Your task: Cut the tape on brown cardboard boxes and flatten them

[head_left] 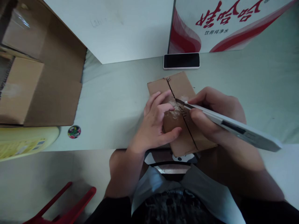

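Note:
A small brown cardboard box (187, 82) lies at an angle near the table's front edge, its top seam running lengthwise with crumpled clear tape (174, 113) across the middle. My left hand (158, 121) rests on the box's left part, fingers spread, holding nothing. Gripped in my right hand (215, 109) is a white utility knife (254, 137), its handle slanting down to the right. The blade is out, and its tip meets the seam by the tape. Part of the box's right side is hidden under my right hand.
A black-screened phone (181, 61) lies behind the box, before a white carton with red lettering (221, 28). Open cardboard boxes (56, 71) stand at left, beside a yellow bottle (30, 141) and a round colourful disc (74, 132). A red stool (67, 211) is below the table (112, 102).

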`<state>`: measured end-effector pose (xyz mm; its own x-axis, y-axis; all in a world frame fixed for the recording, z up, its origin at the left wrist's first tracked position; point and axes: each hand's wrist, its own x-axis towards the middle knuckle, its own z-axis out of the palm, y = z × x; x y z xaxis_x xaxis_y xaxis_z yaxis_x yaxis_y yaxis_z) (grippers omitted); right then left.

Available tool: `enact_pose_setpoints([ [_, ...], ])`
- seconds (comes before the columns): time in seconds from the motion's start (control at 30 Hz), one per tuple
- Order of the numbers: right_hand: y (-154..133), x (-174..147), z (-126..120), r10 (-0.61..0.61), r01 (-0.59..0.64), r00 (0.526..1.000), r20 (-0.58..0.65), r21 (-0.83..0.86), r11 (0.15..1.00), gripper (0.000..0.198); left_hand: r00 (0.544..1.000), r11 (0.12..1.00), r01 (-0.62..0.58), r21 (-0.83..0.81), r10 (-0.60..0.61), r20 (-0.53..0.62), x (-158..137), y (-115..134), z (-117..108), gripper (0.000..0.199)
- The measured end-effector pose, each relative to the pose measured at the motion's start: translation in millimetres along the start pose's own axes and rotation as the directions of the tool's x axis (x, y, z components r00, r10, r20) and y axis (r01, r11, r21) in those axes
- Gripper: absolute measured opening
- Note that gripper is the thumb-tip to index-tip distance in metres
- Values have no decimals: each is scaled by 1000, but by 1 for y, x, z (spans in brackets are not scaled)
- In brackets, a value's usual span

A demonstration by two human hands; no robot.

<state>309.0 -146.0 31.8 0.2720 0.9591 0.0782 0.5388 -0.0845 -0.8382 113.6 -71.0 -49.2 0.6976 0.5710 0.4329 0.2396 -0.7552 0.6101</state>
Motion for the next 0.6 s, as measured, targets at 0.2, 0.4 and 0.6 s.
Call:
enact_pose_setpoints([
  [0.2, -3, 3, 1, 33, -33, 999, 12, -37, 999, 13, 1000, 1000, -17, -15, 16, -26, 0, 0, 2, 55],
  [0.4, -3, 5, 0, 54, -54, 997, 51, 0, 999, 17, 999, 999, -27, 17, 28, -34, 0, -1, 2, 53],
  [0.6, -11, -2, -3, 75, -83, 994, 75, 114, 990, 13, 1000, 1000, -21, 13, 21, -4, 1, 1, -1, 55],
])
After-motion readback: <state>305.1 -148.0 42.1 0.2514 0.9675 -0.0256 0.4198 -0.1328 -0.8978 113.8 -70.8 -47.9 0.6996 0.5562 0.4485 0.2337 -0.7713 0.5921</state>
